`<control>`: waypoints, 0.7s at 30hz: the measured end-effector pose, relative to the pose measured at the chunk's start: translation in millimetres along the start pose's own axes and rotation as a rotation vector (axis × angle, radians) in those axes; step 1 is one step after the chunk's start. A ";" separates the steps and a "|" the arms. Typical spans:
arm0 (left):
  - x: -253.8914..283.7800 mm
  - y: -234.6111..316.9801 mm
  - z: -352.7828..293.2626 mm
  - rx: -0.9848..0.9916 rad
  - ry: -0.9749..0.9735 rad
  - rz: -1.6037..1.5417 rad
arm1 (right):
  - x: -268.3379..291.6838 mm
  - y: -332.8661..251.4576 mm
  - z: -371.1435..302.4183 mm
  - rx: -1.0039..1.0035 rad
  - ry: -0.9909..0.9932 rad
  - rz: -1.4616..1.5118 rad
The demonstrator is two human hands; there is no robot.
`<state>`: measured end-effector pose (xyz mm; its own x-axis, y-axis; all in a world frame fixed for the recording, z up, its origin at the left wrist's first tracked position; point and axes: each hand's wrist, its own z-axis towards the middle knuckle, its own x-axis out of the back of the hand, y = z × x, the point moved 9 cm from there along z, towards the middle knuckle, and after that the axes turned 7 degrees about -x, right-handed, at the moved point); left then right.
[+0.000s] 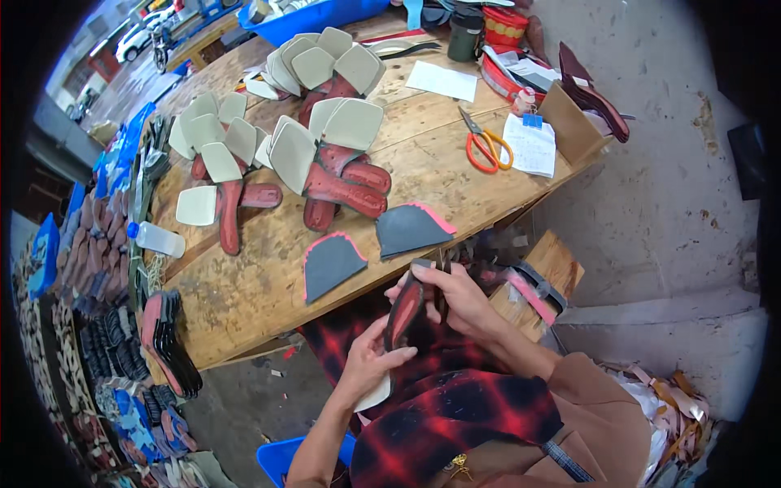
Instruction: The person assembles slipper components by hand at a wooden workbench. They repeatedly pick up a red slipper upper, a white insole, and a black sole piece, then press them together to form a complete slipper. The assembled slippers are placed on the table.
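Observation:
A dark red sandal sole point(404, 315) with a black edge is held over my lap, just off the table's front edge. My left hand point(368, 359) is closed round its lower part, thumb across its edge. A cream pad point(374, 396) shows below that hand, seemingly at the sole's end. My right hand point(457, 294) pinches the upper end, where a small grey piece shows under the thumb; a dark strip hangs by its fingers. On the table just beyond lie two dark grey upper pieces with pink edges, a left one point(333, 266) and a right one point(415, 229).
Several red soles with cream pads point(346, 191) lie piled on the wooden table point(244, 313). Orange-handled scissors point(486, 150) and written paper point(529, 146) are at the right. A bottle point(159, 240) and stacked soles point(169, 342) stand left. A wooden block point(561, 268) carries a strap.

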<state>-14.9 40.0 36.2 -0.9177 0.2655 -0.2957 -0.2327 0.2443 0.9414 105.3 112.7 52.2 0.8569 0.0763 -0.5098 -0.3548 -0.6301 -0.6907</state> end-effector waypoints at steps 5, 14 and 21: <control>-9.6 24.5 24.3 -0.243 -0.048 0.774 | 17.8 24.2 21.9 0.070 -0.059 0.528; 4.2 26.2 40.7 0.123 -0.250 0.494 | 6.7 21.5 23.6 -0.010 -0.153 0.508; -8.2 15.8 27.1 0.209 -0.240 0.114 | -8.0 13.3 15.5 -0.026 -0.265 0.468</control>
<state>-2.3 66.9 49.0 -0.8264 0.5077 -0.2435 -0.0391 0.3797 0.9243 88.0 115.7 39.1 0.4845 -0.0270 -0.8744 -0.6642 -0.6618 -0.3476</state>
